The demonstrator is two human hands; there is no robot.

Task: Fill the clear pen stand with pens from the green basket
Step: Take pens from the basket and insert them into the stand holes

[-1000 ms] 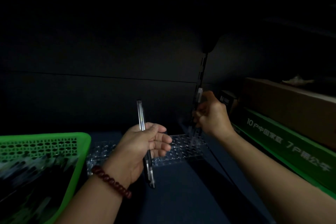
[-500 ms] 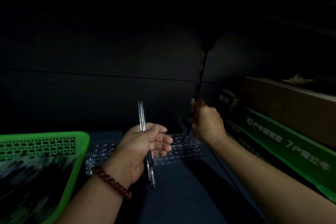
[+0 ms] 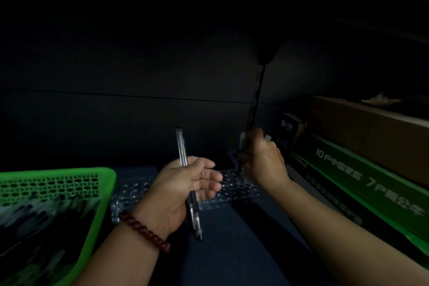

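The scene is dim. A clear pen stand (image 3: 130,195) with rows of holes lies flat on the dark shelf, partly hidden behind my hands. My left hand (image 3: 183,190) holds a clear pen (image 3: 182,153) upright in front of the stand, fingers loosely curled round it. My right hand (image 3: 263,161) grips another pen (image 3: 242,146) upright over the stand's right end, its tip down at the holes. The green basket (image 3: 55,176) with several pens in it sits at the lower left.
Stacked boxes, a brown box (image 3: 371,132) on a green box (image 3: 362,181) with white print, stand along the right. A small dark box (image 3: 289,127) is behind my right hand. A slotted metal upright (image 3: 256,97) rises at the dark back wall.
My right hand has lowered its pen toward the right end of the stand. My left hand has stayed nearly still with its pen.
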